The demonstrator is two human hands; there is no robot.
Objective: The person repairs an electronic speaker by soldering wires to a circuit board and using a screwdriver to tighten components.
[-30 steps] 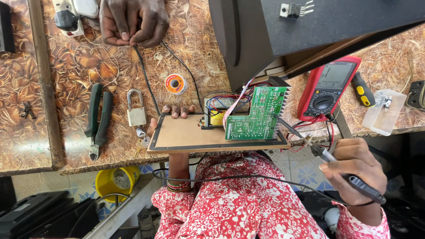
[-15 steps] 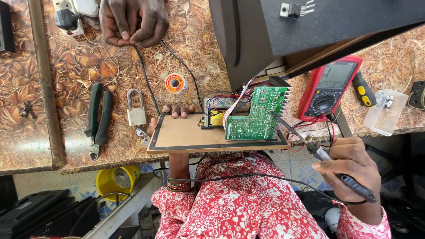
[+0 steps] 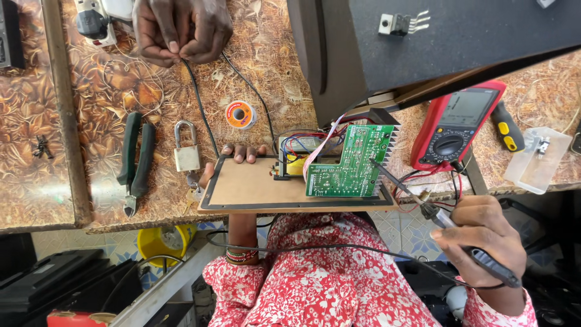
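While the pliers and padlock lie unused at nine o'clock on the counter, the left hand props a tan board from beneath, fingers curled over its far edge to steady it. At three o'clock on the board sits the green circuit board. The right hand, fingers pinching a soldering iron like a pen, aims the tip at the circuit's right edge. A multimeter waits at two o'clock. Another person's hands pinch a wire at eleven.
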